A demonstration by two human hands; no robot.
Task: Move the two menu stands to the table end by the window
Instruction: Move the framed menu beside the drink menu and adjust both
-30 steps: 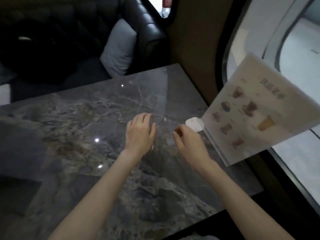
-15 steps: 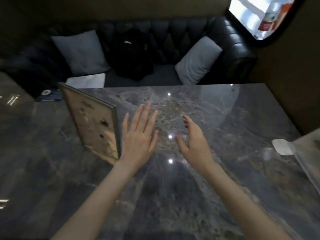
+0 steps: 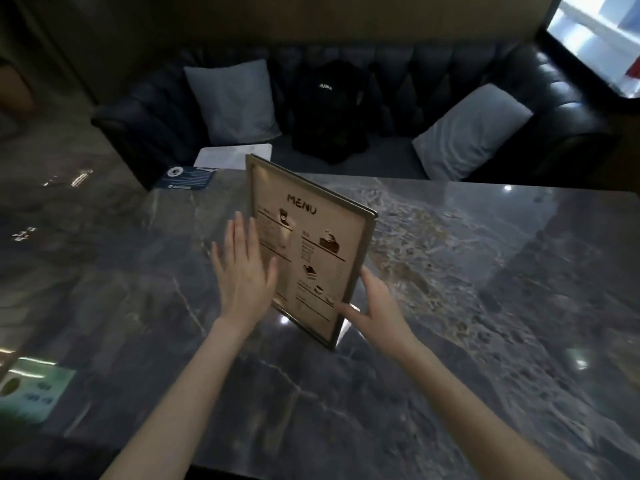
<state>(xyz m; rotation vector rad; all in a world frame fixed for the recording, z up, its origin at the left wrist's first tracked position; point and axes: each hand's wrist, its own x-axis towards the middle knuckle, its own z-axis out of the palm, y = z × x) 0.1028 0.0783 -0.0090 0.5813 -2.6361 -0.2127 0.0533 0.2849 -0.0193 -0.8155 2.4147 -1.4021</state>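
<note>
- Head view showed the left hand (image 3: 245, 271) raised with palm forward and fingers spread straight, in front of the left part of the menu stand (image 3: 311, 251); whether the palm touched the face could not be told.
- Right hand (image 3: 375, 308) was at the stand's lower right corner, thumb laid on the front face near the bottom edge, fingers wrapped behind the right frame edge, part closed around it.
- Both forearms were bare and reached in from the bottom of the frame.
- Stand was upright, tilted slightly back, near the middle of the table (image 3: 467, 306), its printed side headed "MENU" facing the camera.
- Table top was dark grey marble-patterned stone, glossy, with light spots reflected.
- Green-and-white card (image 3: 31, 389) lay at the table's near left edge; a dark blue leaflet (image 3: 185, 177) lay at the far left edge.
- Black tufted sofa (image 3: 554, 109) stood beyond the table, carrying two grey cushions (image 3: 235, 102) and a black bag (image 3: 329, 112).
- Bright window (image 3: 602, 39) was at upper right.
</note>
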